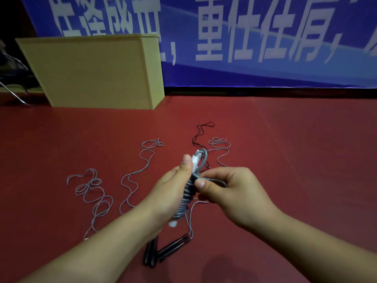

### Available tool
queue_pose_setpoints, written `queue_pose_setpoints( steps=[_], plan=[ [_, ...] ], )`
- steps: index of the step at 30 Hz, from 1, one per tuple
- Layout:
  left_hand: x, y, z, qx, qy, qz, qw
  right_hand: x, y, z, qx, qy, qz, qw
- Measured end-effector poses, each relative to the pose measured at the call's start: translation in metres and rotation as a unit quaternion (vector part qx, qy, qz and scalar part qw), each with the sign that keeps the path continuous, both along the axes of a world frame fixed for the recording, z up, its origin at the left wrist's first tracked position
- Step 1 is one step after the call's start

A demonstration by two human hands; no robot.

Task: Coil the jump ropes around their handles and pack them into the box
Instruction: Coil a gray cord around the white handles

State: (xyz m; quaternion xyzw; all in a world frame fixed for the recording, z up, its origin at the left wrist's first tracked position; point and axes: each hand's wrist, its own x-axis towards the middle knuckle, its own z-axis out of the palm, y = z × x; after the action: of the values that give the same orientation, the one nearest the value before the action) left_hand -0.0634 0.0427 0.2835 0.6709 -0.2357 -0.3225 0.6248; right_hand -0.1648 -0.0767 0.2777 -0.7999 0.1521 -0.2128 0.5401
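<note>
A grey jump rope [186, 196] is coiled tightly round white handles [195, 161], tilted toward one o'clock at centre. Loose grey ropes [92, 193] sprawl at nine o'clock; black handles [163, 251] lie at six o'clock.

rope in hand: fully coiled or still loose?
Mostly coiled: grey rope wraps the white handles in the left hand; right hand pinches the last loop.

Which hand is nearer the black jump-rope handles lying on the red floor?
Left. The left hand grips the coiled grey rope bundle just above the black handles; the right hand, pinching the rope, sits up and to their right.
</note>
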Motion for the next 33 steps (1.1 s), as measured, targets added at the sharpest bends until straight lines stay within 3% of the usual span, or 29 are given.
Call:
queue_pose_setpoints(
  steps=[4, 8, 13, 19, 26, 33],
  plan=[
    [0.013, -0.013, -0.003, -0.023, 0.082, 0.053, 0.995, -0.003, 0.0, 0.008, -0.011, 0.015, 0.034, 0.999],
    [0.006, -0.004, -0.001, -0.02, -0.014, -0.026, 0.999, -0.008, 0.002, 0.022, 0.089, 0.028, 0.081, 0.992],
    [-0.007, 0.002, 0.011, -0.018, 0.016, -0.047, 0.999, -0.011, 0.0, 0.03, 0.15, 0.053, 0.044, 0.986],
    [-0.005, 0.001, 0.01, 0.02, 0.096, -0.097, 0.99, -0.008, 0.0, 0.039, 0.342, 0.037, 0.027, 0.938],
    [-0.005, 0.003, 0.007, 0.019, 0.083, -0.107, 0.991, -0.006, -0.007, 0.041, 0.376, 0.099, -0.005, 0.921],
    [0.002, 0.004, 0.003, -0.007, 0.108, -0.118, 0.987, -0.008, -0.01, 0.038, 0.323, 0.035, 0.012, 0.946]
  ],
)
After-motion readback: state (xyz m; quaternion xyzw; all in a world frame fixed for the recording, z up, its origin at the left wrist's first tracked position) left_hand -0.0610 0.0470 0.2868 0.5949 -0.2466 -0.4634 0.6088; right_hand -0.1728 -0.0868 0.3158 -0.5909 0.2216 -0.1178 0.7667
